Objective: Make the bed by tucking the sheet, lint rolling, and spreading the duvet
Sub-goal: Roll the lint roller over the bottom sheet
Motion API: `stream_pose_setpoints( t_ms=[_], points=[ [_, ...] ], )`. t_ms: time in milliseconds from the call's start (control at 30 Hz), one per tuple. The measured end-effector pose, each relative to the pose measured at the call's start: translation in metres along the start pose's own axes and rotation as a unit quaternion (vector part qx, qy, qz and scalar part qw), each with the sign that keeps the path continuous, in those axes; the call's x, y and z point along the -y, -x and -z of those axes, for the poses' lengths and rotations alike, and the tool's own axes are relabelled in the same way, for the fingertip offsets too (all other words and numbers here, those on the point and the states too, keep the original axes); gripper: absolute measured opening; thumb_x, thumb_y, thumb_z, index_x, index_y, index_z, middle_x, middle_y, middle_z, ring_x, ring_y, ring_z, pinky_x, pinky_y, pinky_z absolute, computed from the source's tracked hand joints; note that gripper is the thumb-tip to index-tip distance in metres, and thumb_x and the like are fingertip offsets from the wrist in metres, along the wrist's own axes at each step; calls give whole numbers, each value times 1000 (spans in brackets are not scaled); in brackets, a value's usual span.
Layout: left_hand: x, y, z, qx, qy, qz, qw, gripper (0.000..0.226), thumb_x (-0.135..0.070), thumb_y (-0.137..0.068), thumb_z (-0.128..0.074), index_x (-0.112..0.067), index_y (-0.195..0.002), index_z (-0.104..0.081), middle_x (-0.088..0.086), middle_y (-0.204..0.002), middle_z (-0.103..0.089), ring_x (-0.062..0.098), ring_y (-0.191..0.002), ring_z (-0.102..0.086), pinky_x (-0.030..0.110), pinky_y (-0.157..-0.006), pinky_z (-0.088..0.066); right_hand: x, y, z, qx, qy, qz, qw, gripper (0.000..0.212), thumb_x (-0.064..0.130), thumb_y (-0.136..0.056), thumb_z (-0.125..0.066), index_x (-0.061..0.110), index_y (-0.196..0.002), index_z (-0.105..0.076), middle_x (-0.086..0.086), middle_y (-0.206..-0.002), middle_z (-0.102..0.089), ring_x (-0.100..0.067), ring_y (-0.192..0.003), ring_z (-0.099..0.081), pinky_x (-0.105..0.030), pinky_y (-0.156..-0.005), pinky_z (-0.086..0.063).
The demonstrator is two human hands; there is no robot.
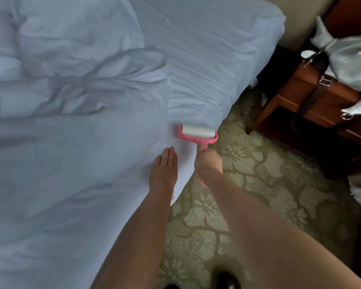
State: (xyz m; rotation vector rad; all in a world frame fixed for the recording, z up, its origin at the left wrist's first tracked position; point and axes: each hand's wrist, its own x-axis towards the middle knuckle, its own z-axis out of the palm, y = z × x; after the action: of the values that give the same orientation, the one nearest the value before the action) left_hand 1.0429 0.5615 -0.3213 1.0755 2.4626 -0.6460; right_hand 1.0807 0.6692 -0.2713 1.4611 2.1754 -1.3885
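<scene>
Pink-framed lint roller point(197, 133) sits on the white sheet point(71, 163) at the bed's right edge, about 3 o'clock of centre. Your right hand point(208, 160) grips its handle; your left hand point(165, 167) lies flat, fingers straight, holding nothing. Step in hand: lint rolling. Next stroke should run toward 10 o'clock, where room lies open before the rumpled duvet point(71, 59); the edge drops to carpet point(258, 184) just beside the roller.

lint roller point(198, 132) on sheet point(71, 184) at bed edge | left hand point(165, 166) beside | nightstand point(313, 97) right
</scene>
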Motion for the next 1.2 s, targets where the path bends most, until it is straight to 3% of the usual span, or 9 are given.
stream_pose_setpoints(
  t_ms=[133,200,333,467,633,800,1033,1133,1200],
  points=[
    [-5,-33,16,0,26,31,999,100,-34,-91,-60,5,-147,13,22,-157,15,36,-146,9,41,-120,-3,30,-44,18,33,6,9,999,24,15,-99,-33,15,-120,-46,-18,-89,-55,-34,-87,-65,-41,-68,-55],
    [-8,-49,28,5,44,52,998,110,-36,-85,-68,4,-148,12,21,-157,14,38,-146,8,42,-119,-7,45,-66,26,41,19,16,999,46,9,-97,-38,18,-141,-31,-7,-74,-46,-22,-68,-61,-31,-54,-51],
    [-11,-86,49,31,67,90,993,136,-51,-65,-82,2,-148,13,18,-158,13,43,-145,6,51,-115,-14,79,-111,43,71,22,28,997,65,2,-96,-42,16,-151,-10,-1,-62,-40,-10,-46,-40,-16,-26,-28],
    [-16,-116,60,30,77,129,988,136,-55,-65,-80,1,-148,13,18,-158,14,44,-144,4,62,-106,-23,91,-142,54,64,119,101,986,64,-1,-94,-38,22,-149,-14,-4,-69,-45,-14,-52,-49,-18,-33,-39],
    [-16,-118,72,71,68,123,987,137,-63,-65,-75,1,-147,15,20,-156,18,46,-143,6,66,-104,-24,60,-130,66,75,177,131,973,49,5,-95,-30,22,-142,-27,-4,-77,-38,-24,-76,-53,-32,-65,-48],
    [-12,-116,88,94,116,124,981,131,-65,-70,-69,-2,-148,16,14,-156,22,41,-144,11,65,-106,-23,53,-131,86,73,216,121,966,51,-1,-93,-33,19,-140,-27,-2,-68,-30,-18,-61,-40,-27,-46,-30],
    [-12,-157,112,100,177,163,965,136,-71,-67,-67,-4,-147,20,11,-156,26,43,-143,15,72,-104,-17,92,-206,111,82,92,83,989,37,15,-99,-32,11,-135,-43,0,-69,-40,-22,-80,-53,-28,-56,-43],
    [-16,-179,117,99,173,178,964,146,-77,-59,-68,-5,-146,24,13,-154,29,48,-141,17,75,-103,-14,108,-235,118,85,46,83,992,50,38,-101,-25,3,-124,-54,-1,-70,-43,-23,-71,-50,-28,-55,-39],
    [-19,-192,119,98,179,187,961,150,-79,-54,-69,-7,-145,27,16,-153,30,49,-139,19,76,-103,-14,122,-249,120,96,38,87,991,41,30,-102,-27,10,-129,-50,-6,-82,-53,-20,-65,-52,-30,-56,-44]
  ],
)
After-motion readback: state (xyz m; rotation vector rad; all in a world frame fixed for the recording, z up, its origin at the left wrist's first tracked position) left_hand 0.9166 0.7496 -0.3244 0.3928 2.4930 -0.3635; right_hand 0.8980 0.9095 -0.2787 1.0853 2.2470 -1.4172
